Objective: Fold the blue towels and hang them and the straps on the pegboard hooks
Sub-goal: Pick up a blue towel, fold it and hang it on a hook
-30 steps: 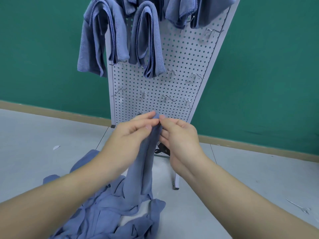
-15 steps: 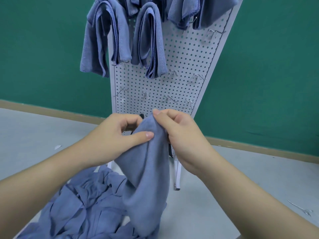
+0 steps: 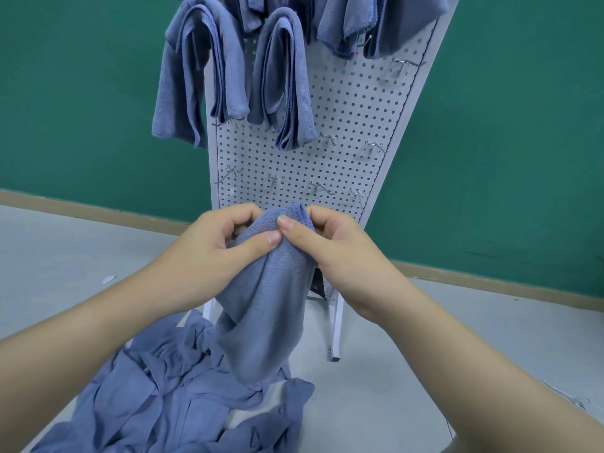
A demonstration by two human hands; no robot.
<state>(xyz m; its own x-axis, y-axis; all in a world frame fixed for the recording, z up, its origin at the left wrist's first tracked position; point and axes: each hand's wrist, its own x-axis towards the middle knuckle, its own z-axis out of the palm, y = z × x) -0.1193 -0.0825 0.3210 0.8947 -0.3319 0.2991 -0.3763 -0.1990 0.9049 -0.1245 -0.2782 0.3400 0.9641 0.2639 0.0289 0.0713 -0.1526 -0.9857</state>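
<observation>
Both hands pinching tight: left hand (image 3: 209,246) and right hand (image 3: 330,246) clamp thumbs and curled fingers on the blue towel (image 3: 264,308), which hangs lengthwise straight down before the pegboard (image 3: 343,132), possibly touching the floor pile (image 3: 170,397).

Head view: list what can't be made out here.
- Top of the pegboard and the upper hanging towels: cut off by the top edge.
- Left hand fingertips: tucked behind the held towel.
- Pile of towels: count unclear, folds overlap; bottom edge crops it.
- Metal item on the floor: too small to identify.
</observation>
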